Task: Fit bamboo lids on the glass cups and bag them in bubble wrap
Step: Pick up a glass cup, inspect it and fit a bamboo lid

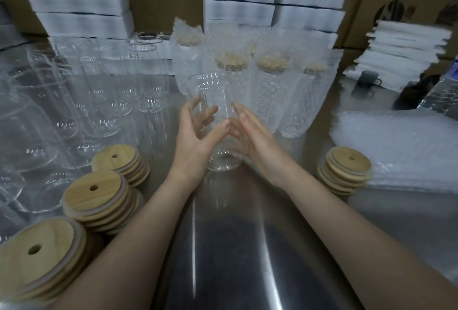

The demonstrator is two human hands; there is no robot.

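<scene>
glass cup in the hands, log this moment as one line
glass cup: unlidded | left hand: grips it | right hand: flat against it | lid stacks: both sides | bagged cups: behind

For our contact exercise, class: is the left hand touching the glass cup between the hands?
Touching. Head view: the left hand wraps the glass cup, thumb in front, fingers visible through the glass.

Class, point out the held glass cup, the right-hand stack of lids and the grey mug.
glass cup (213,91), head view, clear wall near rim.
stack of lids (344,164), head view, top lid's face.
grey mug (368,78), head view, its side.
</scene>
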